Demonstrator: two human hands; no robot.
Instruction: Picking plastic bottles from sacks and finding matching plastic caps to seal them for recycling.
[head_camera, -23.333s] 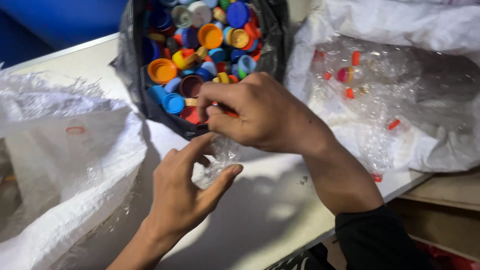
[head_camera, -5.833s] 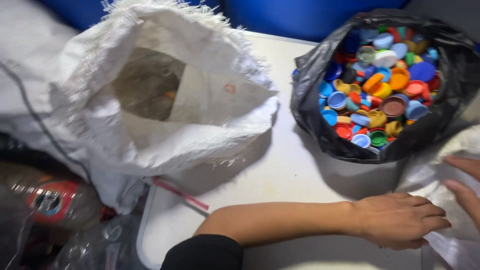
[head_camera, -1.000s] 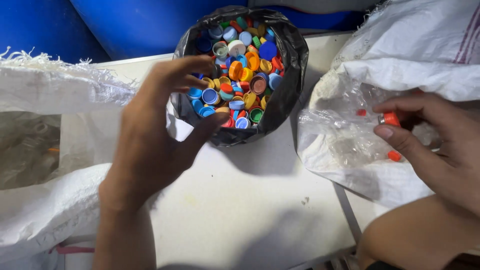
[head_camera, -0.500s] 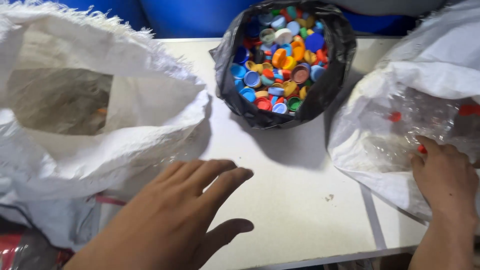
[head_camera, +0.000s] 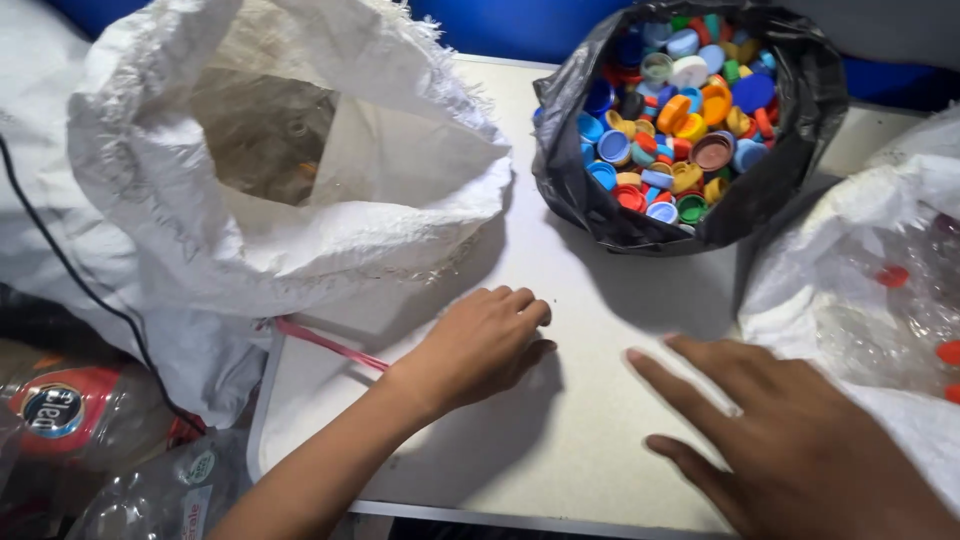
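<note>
Left hand (head_camera: 480, 345): palm down on the tabletop (head_camera: 600, 300), fingers curled loosely under, gripping nothing visible; just beside the mouth of the white woven sack (head_camera: 300, 230).
Right hand (head_camera: 790, 440): low over the tabletop, fingers spread and open, empty; beside the clear plastic bag (head_camera: 870, 320) at right.
White woven sack: coarse, frayed rim, mouth gaping toward the left hand; inside dim, contents unclear.
Pink strip (head_camera: 325, 342): thin, under the sack's edge, near the left wrist.
Black bag (head_camera: 690, 120): glossy crinkled film, rolled open, well apart from both hands at the far edge.
Bottle caps (head_camera: 680, 110): round plastic, blue, orange, red, green, white, heaped in the black bag.
Clear plastic bag: crumpled, with a few red caps.
Crushed bottles (head_camera: 70, 420): clear plastic, red label with round dark badge, lower left off the tabletop.
</note>
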